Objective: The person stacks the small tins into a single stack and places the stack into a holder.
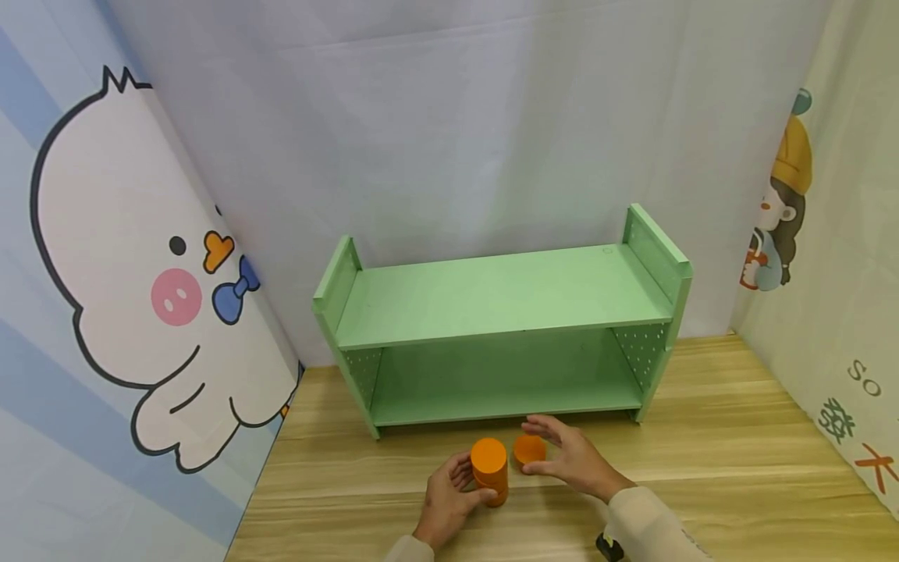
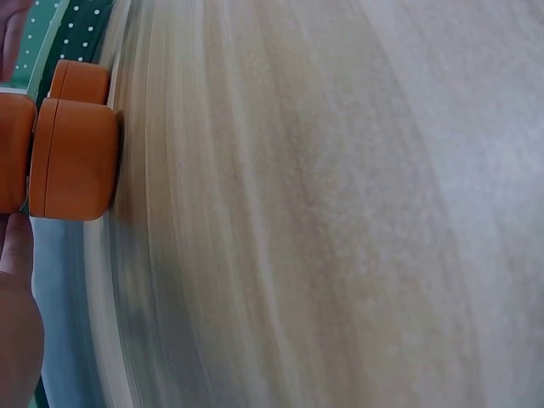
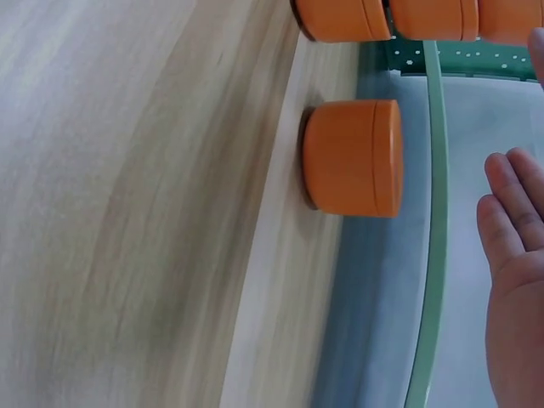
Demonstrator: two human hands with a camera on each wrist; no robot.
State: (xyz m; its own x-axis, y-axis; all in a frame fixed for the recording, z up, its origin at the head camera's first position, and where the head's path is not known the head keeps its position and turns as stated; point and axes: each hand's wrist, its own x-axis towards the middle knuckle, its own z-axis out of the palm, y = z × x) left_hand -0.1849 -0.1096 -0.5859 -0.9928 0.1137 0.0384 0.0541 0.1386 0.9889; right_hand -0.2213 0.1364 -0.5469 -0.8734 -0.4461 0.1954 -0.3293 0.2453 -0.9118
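Small orange round lidded jars stand in front of the shelf. Several are piled in an upright stack (image 1: pixel 489 460), and my left hand (image 1: pixel 447 499) holds it from the left, thumb at the near side and fingers at the far side. In the left wrist view the bottom jar (image 2: pixel 76 161) rests on the table and a fingertip meets the jar above it. A single orange jar (image 1: pixel 530 451) stands just right of the stack. Around it, my right hand (image 1: pixel 572 460) spreads thumb and fingers apart; the right wrist view shows the fingers higher than the single jar (image 3: pixel 353 157).
A green two-tier shelf (image 1: pixel 506 297) with raised side panels stands behind the jars on the wood-grain table (image 1: pixel 730 437). Pale cloth (image 1: pixel 456 140) hangs behind it, with printed cartoon figures at both sides. A small dark object (image 1: pixel 609 548) shows by the right sleeve.
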